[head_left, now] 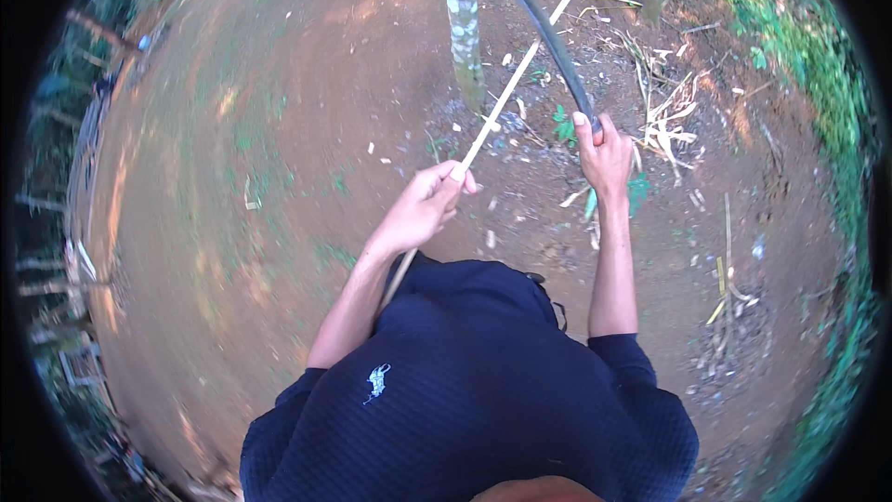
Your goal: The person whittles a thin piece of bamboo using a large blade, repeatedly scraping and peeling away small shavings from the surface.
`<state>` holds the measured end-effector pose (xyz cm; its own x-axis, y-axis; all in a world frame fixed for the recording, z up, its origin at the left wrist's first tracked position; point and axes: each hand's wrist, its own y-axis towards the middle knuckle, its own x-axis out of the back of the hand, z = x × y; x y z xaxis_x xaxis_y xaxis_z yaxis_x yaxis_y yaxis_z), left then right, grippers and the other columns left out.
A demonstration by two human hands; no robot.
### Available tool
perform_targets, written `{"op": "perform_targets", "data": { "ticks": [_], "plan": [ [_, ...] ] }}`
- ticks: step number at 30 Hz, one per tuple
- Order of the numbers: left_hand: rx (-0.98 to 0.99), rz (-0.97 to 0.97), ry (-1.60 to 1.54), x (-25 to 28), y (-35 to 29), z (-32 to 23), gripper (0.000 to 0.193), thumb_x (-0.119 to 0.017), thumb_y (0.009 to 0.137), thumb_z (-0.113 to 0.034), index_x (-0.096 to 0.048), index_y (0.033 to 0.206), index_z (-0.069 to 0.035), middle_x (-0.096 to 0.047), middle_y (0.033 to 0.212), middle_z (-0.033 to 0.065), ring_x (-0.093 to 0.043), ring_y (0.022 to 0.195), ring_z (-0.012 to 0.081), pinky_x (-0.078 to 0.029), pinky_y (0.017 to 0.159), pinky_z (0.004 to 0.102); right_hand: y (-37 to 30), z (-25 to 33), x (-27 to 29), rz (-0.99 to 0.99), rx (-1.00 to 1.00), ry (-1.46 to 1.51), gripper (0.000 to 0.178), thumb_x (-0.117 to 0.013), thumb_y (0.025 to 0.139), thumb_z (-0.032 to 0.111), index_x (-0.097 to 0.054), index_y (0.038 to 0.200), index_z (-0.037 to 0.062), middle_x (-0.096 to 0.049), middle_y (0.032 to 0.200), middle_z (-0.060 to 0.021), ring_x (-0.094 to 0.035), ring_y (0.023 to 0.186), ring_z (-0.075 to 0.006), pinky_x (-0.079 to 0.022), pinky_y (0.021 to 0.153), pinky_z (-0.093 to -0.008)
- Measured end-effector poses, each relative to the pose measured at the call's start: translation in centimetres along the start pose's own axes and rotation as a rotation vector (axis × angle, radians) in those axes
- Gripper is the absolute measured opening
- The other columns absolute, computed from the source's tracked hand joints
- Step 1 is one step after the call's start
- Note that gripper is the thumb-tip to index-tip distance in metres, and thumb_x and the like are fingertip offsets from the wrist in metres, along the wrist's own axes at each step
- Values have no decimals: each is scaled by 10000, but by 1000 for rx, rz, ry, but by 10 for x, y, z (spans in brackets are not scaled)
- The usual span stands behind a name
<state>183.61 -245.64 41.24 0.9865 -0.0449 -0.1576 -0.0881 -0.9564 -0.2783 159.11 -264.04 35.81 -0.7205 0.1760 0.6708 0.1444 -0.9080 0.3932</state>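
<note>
Bare brown earth (307,121) spreads across the scene, with green undergrowth (841,195) along the right edge and a pale, mottled tree trunk (462,28) rising at the far middle. Scattered over the right side of the soil are dry, straw-coloured strips (667,121) and small pale chips.

On the near side is the person's torso in a dark blue shirt (502,390), a forearm reaching out from each sleeve. The left forearm slants far and to the right, its wrist bent a little; the left hand (430,203) is closed around a long, thin, pale stick (506,98), thumb and fingers together on it. Most of the stick extends beyond that grip, slanting far and to the right past the trunk, while a shorter length continues nearer, below the wrist, to the shirt.

The right forearm points almost straight outward, and the right hand (609,158) is clenched on the near end of a curved dark blade (557,46), thumb pointing far. From the fist the blade sweeps far and left, crossing the stick's far part in view; whether they touch, I cannot tell.
</note>
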Motion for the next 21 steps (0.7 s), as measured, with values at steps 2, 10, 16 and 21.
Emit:
{"op": "perform_targets", "data": {
  "ticks": [2, 10, 16, 21],
  "plan": [
    [13, 76, 19, 62, 10, 0, 262, -415, 1091, -294, -552, 1030, -79, -279, 610, -113, -231, 470, 12, -180, 417, 220, -17, 32, -61, 67, 154, 22, 610, -648, 861, 659, -521, 664, 96, -509, 445, -17, -589, 425, -178, -438, 411, -350],
    [94, 207, 126, 279, 69, -60, 252, -408, 1091, -286, -537, 1020, -82, -289, 612, -112, -252, 465, 10, -194, 418, 221, 21, 179, -203, 92, 117, -208, 587, -693, 819, 656, -535, 663, 113, -532, 490, -1, -582, 430, -163, -438, 417, -344],
    [149, 259, 22, 411, 114, -74, 277, -399, 1094, -287, -530, 968, -78, -297, 636, -102, -270, 499, 7, -208, 443, 222, 82, 215, -294, 80, 0, -183, 550, -701, 850, 590, -562, 709, 76, -524, 491, -45, -569, 435, -220, -446, 450, -383],
    [135, 140, 18, 525, 180, -78, 268, -410, 1091, -302, -523, 979, -86, -277, 613, -109, -226, 468, 10, -178, 421, 223, 147, 268, -427, 140, 326, -132, 601, -652, 865, 645, -544, 690, 81, -448, 442, -30, -533, 394, -196, -431, 423, -370]
  ]
}}
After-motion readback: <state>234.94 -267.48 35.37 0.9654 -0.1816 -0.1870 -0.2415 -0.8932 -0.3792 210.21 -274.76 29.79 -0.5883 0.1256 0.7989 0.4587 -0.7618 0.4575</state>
